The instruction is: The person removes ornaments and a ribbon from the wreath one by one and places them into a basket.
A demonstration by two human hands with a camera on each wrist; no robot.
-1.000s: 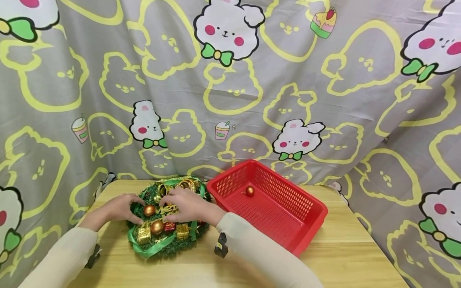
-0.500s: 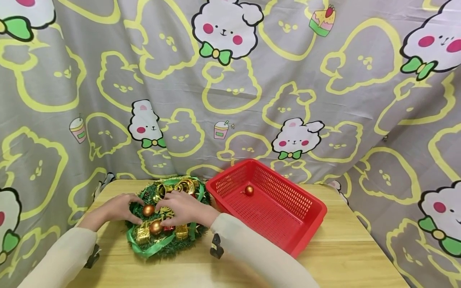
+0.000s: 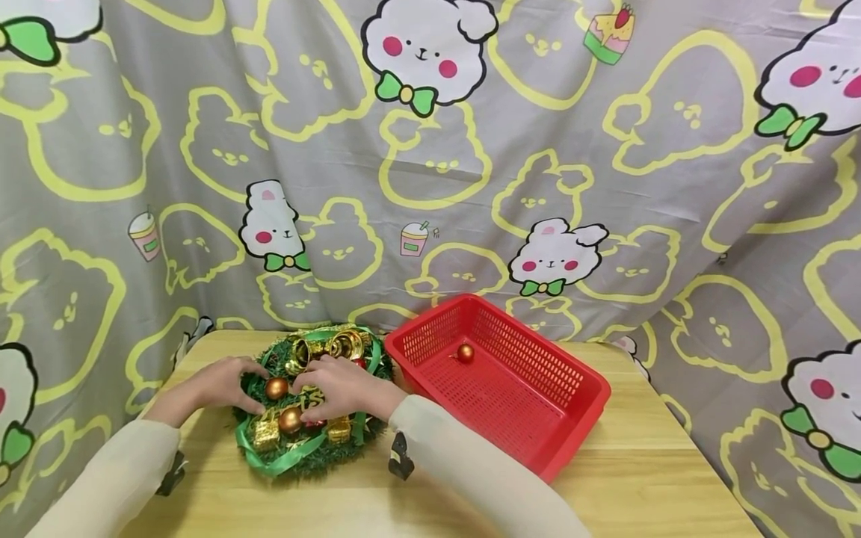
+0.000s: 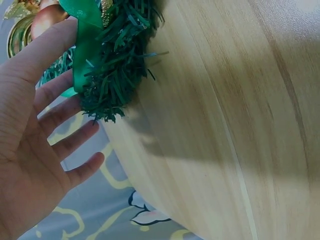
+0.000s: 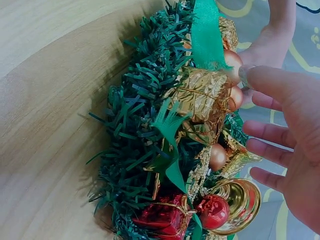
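A green Christmas wreath (image 3: pixel 316 465) lies on the table, dressed with a green ribbon (image 4: pixel 87 55), gold bells (image 3: pixel 346 345), copper balls (image 3: pixel 276 388) and foil gift boxes (image 3: pixel 266 432). My left hand (image 3: pixel 223 382) is at its left side, thumb and fingers spread about the edge; in the left wrist view the fingers are fairly straight and the thumb lies by the ribbon. Over the wreath's middle is my right hand (image 3: pixel 346 388), its thumb at the front copper ball (image 3: pixel 291 420). In the right wrist view its fingers are loosely extended; whether the thumb touches the ball, I cannot tell.
A red plastic basket (image 3: pixel 584 432) with perforated walls stands right of the wreath, close to its edge. One copper ball (image 3: pixel 466 353) lies inside. A grey patterned curtain (image 3: pixel 444 179) hangs behind the wooden table (image 3: pixel 639 478).
My right hand has shifted slightly left and down, its thumb now nearer the front copper ball and covering much of the small red gift box. The left hand has barely moved.
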